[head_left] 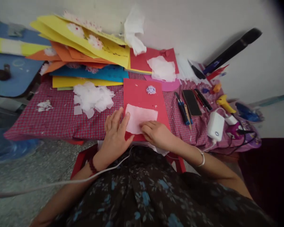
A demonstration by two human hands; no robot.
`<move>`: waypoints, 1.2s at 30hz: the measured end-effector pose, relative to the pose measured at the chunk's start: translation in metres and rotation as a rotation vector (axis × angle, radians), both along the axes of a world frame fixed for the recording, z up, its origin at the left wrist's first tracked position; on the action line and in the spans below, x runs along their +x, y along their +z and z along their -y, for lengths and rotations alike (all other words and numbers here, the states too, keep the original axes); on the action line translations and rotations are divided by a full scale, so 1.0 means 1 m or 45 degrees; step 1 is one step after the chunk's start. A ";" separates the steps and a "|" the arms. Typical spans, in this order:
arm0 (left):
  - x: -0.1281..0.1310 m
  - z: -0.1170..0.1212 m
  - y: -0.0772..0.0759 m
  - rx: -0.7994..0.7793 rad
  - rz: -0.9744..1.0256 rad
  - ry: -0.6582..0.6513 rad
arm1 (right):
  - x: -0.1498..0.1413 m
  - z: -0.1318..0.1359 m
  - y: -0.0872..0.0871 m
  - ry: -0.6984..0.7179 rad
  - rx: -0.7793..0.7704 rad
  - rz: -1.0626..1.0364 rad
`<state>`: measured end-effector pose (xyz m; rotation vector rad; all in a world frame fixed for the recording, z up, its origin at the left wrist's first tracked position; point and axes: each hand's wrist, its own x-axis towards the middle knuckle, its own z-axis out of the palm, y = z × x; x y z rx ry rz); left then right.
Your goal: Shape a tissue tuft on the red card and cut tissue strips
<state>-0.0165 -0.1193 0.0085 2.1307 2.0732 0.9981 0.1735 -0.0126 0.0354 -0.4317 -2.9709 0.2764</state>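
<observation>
A thin pale pink sheet of paper [142, 115] lies on the lower half of a red sheet [134, 90]. My left hand [115, 130] rests at the pink paper's left edge with its fingers spread. On the paper's lower right part, my right hand [156, 132] has its fingers curled together, tips down on the surface; whether something is pinched under them is hidden. Above the pink paper, a small purple-and-white crinkled paper flower [150, 90] sits on the red sheet.
Cut white paper pieces [92, 97] lie in a heap left of the red sheet. Colored sheets with paper flowers [85, 34] are stacked behind. To the right are a phone [192, 102], scissors [182, 108] and a white power adapter [215, 126]. A white cable [85, 179] crosses my left wrist.
</observation>
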 end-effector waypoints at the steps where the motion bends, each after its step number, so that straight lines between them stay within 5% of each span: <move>1: 0.000 0.004 -0.003 -0.012 -0.017 -0.004 | 0.005 0.004 -0.008 -0.040 -0.021 -0.056; 10: 0.000 0.012 -0.011 0.047 -0.100 -0.075 | 0.046 0.005 -0.036 -0.455 -0.248 -0.393; 17: -0.003 0.010 -0.024 0.117 -0.020 -0.073 | 0.050 0.007 -0.041 -0.507 -0.273 -0.440; 25: -0.009 0.011 -0.012 -0.018 0.013 -0.085 | 0.054 0.006 -0.041 -0.406 -0.275 -0.557; 32: -0.009 0.012 -0.001 -0.133 0.089 -0.395 | 0.056 0.008 -0.035 -0.498 -0.517 -0.646; 36: -0.008 0.001 0.008 -0.163 0.196 -0.351 | 0.052 0.006 -0.031 -0.611 -0.540 -0.646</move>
